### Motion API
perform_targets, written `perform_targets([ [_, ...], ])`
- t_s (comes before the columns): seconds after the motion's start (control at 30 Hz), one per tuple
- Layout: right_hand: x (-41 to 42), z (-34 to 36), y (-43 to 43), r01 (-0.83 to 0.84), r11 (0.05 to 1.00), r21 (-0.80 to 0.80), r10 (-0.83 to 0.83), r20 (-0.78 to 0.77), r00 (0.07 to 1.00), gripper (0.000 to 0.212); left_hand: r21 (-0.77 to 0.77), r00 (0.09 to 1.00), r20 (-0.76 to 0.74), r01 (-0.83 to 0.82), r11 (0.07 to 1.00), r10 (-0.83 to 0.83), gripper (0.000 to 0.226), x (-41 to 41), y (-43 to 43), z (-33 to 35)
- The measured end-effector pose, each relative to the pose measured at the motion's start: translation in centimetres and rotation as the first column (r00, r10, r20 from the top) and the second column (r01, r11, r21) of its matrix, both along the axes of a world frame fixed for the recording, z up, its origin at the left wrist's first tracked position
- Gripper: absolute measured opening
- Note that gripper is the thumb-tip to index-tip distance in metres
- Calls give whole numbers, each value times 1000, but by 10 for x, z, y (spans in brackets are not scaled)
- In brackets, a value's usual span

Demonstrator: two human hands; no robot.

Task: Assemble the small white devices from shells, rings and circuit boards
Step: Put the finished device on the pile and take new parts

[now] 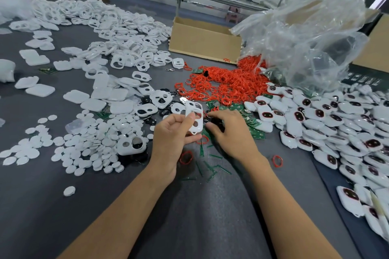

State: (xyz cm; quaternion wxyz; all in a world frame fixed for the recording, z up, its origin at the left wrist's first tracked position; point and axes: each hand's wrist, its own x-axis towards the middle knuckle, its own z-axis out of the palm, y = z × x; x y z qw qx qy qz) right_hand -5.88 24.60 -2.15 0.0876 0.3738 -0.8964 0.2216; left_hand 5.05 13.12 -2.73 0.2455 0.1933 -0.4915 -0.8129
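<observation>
So we've got the grey table (210, 216) covered in parts. Biggest thing on it is the crumpled clear plastic bag (305, 33) up at 2 o'clock, then the heap of finished white devices (336, 124) with dark red eyes running from 3 down to 5. Empty white shells (117, 33) are piled from 10 to 11, and a cardboard box (202, 40) sits at 12. The red rings (227, 84) spill out from under the bag, just past centre toward 1. White round discs (88, 139) are scattered at 9, and green circuit boards (254, 130) lie right of centre. Our left hand (174, 139) pinches one two-holed shell (195, 118) upright between thumb and fingers, dead centre. Our right hand (231, 132) is just beside it at 3, fingers curled down onto the boards; can't tell whether it has hold of anything.
</observation>
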Motion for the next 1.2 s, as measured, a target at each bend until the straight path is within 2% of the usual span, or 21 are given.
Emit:
perform_targets([
  [0.07,3,-2,-4,3,1000,23,-2,-43,999,30,47,1000,-17,17,999,-16,20,0,-1,1],
  [0.17,3,-1,-4,68,997,-23,-70,-84,994,31,94,999,-29,18,995,-15,19,1,-2,2],
  [0.23,1,0,0,97,993,-64,-100,-40,994,36,87,1000,-22,3,996,-1,18,2,-2,2],
  [0.3,0,1,3,90,992,-87,-89,12,996,27,77,1000,-20,-12,997,13,14,1,-2,2],
  [0.4,1,5,4,4,994,-108,1,48,999,15,61,999,-8,-33,998,33,7,-1,-2,1],
  [0.53,9,14,6,-194,978,-81,203,129,971,6,-19,997,20,-76,997,77,15,-2,-4,-4],
  [0.6,12,14,5,-230,973,5,225,172,959,11,-52,995,29,-94,994,96,24,-3,-5,-6],
  [0.67,12,14,4,-209,978,25,200,186,962,10,-53,994,18,-111,992,112,27,-3,-5,-7],
  [0.8,13,16,6,-168,982,-86,186,311,932,14,-40,992,2,-122,992,122,26,-4,-5,-8],
  [0.9,16,17,5,-100,971,-217,167,318,933,12,-68,992,9,-127,990,128,27,-3,-4,-8],
  [1.03,20,23,2,-52,899,-434,181,261,948,17,-236,984,12,-170,957,178,29,0,-2,-8],
  [1.1,23,24,1,-62,884,-463,200,256,946,18,-349,983,10,-168,922,183,30,0,-1,-7],
  [1.2,25,24,-1,-76,874,-479,228,267,936,20,-374,987,8,-146,916,160,24,1,2,-4],
])
